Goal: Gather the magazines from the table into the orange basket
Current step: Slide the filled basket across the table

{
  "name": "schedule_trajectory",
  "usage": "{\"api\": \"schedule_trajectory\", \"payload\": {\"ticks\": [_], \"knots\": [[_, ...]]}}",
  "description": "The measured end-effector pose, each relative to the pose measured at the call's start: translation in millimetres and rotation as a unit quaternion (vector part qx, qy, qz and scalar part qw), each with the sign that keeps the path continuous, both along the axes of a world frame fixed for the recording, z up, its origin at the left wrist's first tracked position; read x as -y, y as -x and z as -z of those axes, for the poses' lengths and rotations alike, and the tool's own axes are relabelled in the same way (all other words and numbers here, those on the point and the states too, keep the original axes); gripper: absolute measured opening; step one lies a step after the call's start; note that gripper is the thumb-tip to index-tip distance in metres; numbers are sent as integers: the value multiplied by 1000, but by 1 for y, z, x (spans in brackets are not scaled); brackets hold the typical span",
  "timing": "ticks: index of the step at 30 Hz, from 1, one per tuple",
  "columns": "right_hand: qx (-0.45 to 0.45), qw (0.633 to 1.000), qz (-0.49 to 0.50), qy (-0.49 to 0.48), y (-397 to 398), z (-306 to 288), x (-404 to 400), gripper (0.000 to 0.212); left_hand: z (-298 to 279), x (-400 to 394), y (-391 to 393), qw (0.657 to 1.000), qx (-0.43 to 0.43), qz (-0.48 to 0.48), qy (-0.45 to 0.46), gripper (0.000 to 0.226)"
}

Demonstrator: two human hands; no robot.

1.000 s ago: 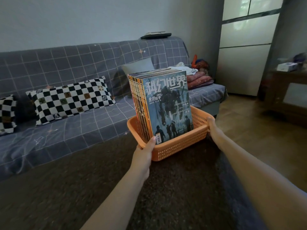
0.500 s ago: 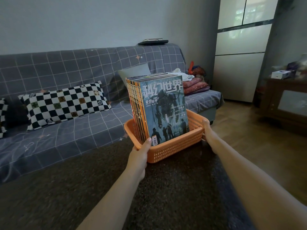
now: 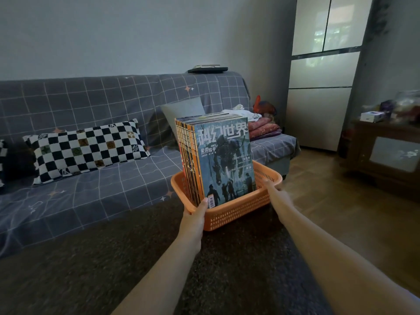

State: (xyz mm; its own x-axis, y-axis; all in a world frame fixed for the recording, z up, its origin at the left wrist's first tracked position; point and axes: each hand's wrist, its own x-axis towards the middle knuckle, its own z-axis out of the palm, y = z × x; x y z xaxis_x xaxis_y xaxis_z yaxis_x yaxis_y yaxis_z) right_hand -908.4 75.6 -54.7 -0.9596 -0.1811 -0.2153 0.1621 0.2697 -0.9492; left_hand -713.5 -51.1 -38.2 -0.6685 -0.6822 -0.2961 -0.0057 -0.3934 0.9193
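One orange basket [image 3: 229, 212]. One upright stack of magazines [image 3: 218, 155] inside it, roughly nine or ten by the spines, exact number unclear. Two hands: left hand [image 3: 195, 215], right hand [image 3: 276, 192]. Two checkered pillows: one whole [image 3: 86, 148], one cut off at the frame's left edge [image 3: 2, 162]. One grey cushion [image 3: 181, 110].

Perforated orange plastic basket [image 3: 236, 212]; glossy paper magazines [image 3: 225, 160]; matt grid-print cloth sofa cover [image 3: 102, 105]; woven checked cushion [image 3: 86, 148]; dark rough-textured table surface [image 3: 136, 258].
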Motion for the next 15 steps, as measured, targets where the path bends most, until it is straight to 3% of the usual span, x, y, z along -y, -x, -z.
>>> {"api": "schedule_trajectory", "payload": {"ticks": [5,11,15], "knots": [[-2,1000,-5,12,-16,-8,3,43,-3,1,-4,1000,12,-3,-2,59],[-13,999,31,-3,-41,-22,4,69,-6,-2,-14,998,44,8,37,61],[-71,997,39,-15,-84,-40,-8,63,-17,-10,-34,990,94,-9,102,78]]}}
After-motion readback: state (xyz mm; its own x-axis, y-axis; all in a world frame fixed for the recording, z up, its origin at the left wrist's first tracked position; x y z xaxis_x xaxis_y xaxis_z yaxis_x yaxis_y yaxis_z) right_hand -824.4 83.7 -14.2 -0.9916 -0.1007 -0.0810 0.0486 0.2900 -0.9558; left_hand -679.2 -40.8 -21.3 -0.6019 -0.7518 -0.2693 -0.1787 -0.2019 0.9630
